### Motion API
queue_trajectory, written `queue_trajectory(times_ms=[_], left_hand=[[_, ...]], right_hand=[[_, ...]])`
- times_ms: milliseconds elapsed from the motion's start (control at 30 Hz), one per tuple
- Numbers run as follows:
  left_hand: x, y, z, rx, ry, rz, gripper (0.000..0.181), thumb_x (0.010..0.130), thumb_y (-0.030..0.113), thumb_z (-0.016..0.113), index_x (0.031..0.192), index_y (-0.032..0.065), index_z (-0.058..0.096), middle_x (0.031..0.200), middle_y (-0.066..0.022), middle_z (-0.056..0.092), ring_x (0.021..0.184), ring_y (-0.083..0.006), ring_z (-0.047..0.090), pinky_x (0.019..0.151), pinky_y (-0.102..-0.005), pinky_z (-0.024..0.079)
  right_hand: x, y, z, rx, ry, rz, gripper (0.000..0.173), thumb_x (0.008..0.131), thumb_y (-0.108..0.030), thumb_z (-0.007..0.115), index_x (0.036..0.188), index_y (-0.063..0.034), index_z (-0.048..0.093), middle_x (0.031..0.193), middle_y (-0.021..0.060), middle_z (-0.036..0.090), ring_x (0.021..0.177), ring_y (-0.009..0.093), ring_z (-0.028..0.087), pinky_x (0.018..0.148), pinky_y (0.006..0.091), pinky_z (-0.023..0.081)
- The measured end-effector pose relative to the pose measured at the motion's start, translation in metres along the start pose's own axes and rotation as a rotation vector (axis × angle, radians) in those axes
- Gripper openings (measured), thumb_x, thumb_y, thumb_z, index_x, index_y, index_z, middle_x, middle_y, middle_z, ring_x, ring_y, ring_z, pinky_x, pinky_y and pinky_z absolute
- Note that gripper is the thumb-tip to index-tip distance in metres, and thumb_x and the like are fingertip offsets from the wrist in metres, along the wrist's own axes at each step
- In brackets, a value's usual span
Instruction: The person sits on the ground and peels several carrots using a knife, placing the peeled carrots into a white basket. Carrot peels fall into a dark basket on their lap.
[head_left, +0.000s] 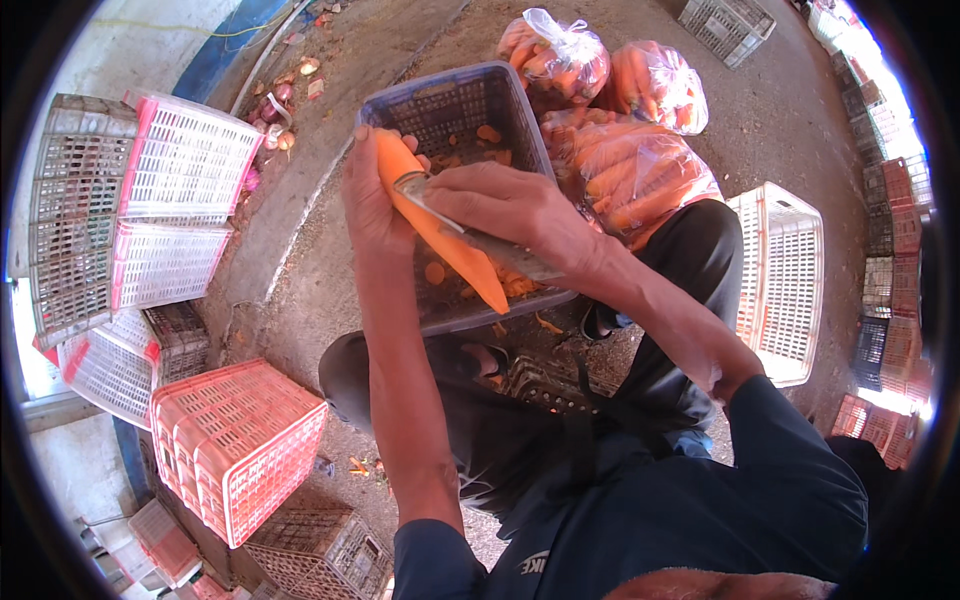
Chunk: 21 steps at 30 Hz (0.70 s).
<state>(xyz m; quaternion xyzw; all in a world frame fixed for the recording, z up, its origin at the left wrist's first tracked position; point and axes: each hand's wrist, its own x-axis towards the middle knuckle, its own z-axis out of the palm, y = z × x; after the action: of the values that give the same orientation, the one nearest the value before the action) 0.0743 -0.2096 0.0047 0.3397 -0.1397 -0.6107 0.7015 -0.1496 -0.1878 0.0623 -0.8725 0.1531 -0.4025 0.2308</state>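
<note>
My left hand (373, 195) grips the thick upper end of a peeled orange carrot (450, 244), which slants down to the right with its tapered tip pointing toward me. In my right hand (517, 214) is a metal peeler (427, 199), its blade against the carrot's upper part; part of its handle is hidden by my fingers. Both hands are above a dark plastic crate (536, 150) with slotted sides. Orange peelings (517, 285) and cut carrot pieces (489, 134) lie on the crate's bottom.
Clear plastic bags of carrots (637, 172) stand right of the crate. A white crate (780, 277) sits by my right knee. Red stacked crates (240, 442) and white crates (187, 161) are at left. Onions (274, 112) lie on the floor by the wall.
</note>
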Motion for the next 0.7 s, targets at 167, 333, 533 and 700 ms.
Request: queue_trajectory(times_ms=[167,333,533,700], left_hand=[[-0.015,0.0,0.012,0.169,0.115,0.092,0.04,0.108,0.044,0.073,0.105,0.0049,0.066,0.093,-0.0137,0.074,0.073,-0.0253,0.071,0.066,-0.0368,0.064],[0.007,0.022,-0.034,0.009,0.053,0.122,0.045,0.108,0.048,0.072,0.105,0.0029,0.066,0.092,-0.0134,0.072,0.073,-0.0245,0.071,0.064,-0.0365,0.064],[-0.005,-0.012,0.007,-0.306,-0.052,-0.052,0.05,0.111,0.051,0.065,0.107,0.001,0.066,0.096,-0.0128,0.073,0.077,-0.0238,0.073,0.066,-0.035,0.066],[-0.012,-0.046,0.021,-0.314,0.025,-0.027,0.052,0.111,0.055,0.062,0.115,0.0031,0.067,0.102,-0.0112,0.074,0.079,-0.0227,0.073,0.073,-0.037,0.067]], right_hand=[[-0.058,-0.03,0.001,-0.049,-0.132,0.036,0.048,0.094,-0.012,0.066,0.14,0.0002,0.065,0.142,0.0216,0.064,0.126,0.041,0.068,0.103,0.0462,0.058],[-0.112,-0.075,-0.035,0.047,-0.184,0.122,0.046,0.093,-0.01,0.074,0.138,0.0025,0.068,0.135,0.0231,0.069,0.121,0.041,0.073,0.102,0.046,0.06],[-0.083,-0.036,0.007,0.723,0.608,0.84,0.044,0.117,-0.034,0.058,0.147,-0.0013,0.061,0.144,0.0164,0.07,0.131,0.029,0.069,0.114,0.0459,0.053],[-0.041,-0.046,0.055,1.127,1.034,0.91,0.051,0.119,-0.04,0.054,0.153,-0.002,0.055,0.147,0.0159,0.066,0.129,0.027,0.069,0.111,0.0421,0.056]])
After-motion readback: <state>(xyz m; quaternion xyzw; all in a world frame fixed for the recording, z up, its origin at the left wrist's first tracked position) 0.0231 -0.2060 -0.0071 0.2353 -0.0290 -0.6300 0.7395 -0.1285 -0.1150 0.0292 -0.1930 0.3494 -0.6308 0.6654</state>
